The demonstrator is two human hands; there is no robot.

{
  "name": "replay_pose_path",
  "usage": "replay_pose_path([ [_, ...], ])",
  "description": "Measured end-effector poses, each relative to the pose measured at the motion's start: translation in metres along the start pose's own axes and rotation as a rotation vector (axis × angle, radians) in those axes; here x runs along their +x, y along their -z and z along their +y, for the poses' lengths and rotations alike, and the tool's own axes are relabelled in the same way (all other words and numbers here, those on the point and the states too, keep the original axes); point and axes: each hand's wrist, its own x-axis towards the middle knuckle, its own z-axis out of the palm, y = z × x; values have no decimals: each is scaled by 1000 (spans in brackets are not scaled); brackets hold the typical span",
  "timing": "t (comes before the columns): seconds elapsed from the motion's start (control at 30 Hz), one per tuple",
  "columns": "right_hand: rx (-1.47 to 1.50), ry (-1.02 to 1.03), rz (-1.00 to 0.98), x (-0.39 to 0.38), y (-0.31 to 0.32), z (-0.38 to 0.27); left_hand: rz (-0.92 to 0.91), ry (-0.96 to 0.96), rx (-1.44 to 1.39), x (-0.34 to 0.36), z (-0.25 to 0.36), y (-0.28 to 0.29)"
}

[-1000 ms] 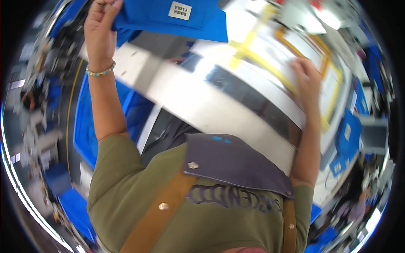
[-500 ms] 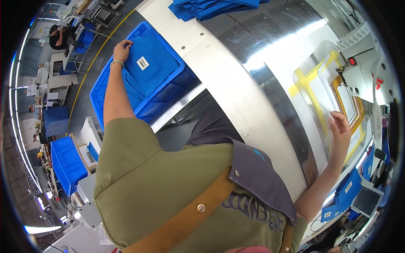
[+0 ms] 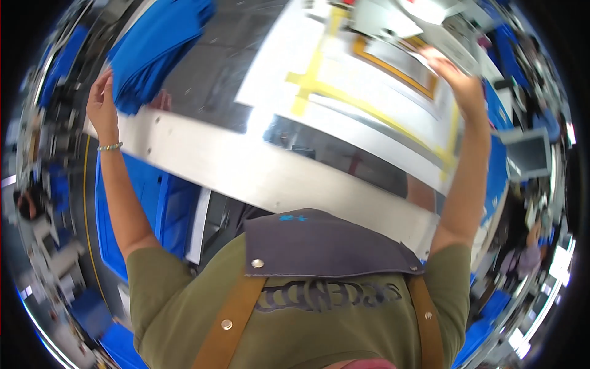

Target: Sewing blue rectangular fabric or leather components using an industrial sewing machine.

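My left hand [image 3: 102,106], with a beaded bracelet at the wrist, is raised at the left edge of a stack of folded blue fabric pieces [image 3: 157,52]. Its thumb and fingers are apart beside the fabric; whether the fingertips touch it I cannot tell. At the far right my right hand [image 3: 456,80] reaches over an orange-brown rectangular frame [image 3: 393,72] below the pale machine head [image 3: 384,17]. Motion smears its fingers, so what they hold, if anything, is unclear. Yellow tape [image 3: 369,111] runs across the white work surface around the frame.
A metal table edge [image 3: 246,175] crosses in front of me. Below its left end stands a blue plastic bin [image 3: 114,215]. A dark screen [image 3: 528,155] and more blue pieces [image 3: 496,175] are at the right. People and workstations show along both sides.
My view has swung round toward the table. My left hand has left the blue piece in the bin and come up to the stack. My right hand is still by the frame.
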Motion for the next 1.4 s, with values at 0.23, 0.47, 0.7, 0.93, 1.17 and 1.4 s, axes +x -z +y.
replay_pose_path([
  [0.23, -212, -272, -78, 37, -57, 37, -866, -378, -90, -53, 185, -226],
  [0.47, -173, -265, -13, 32, -66, 42, -841, -808, 330, -119, 227, -313],
  [0.7, -13, -203, -97, 45, -78, 53, -788, -735, 271, -116, 215, -331],
  [0.93, 5, -202, -43, 47, -86, 42, -724, -744, 258, -118, 210, -335],
  [1.17, -285, -215, 20, 32, -11, 28, -742, -725, 252, -116, 206, -336],
  [1.4, -520, -405, -134, 18, 0, 30, -699, -769, 281, -118, 198, -341],
])
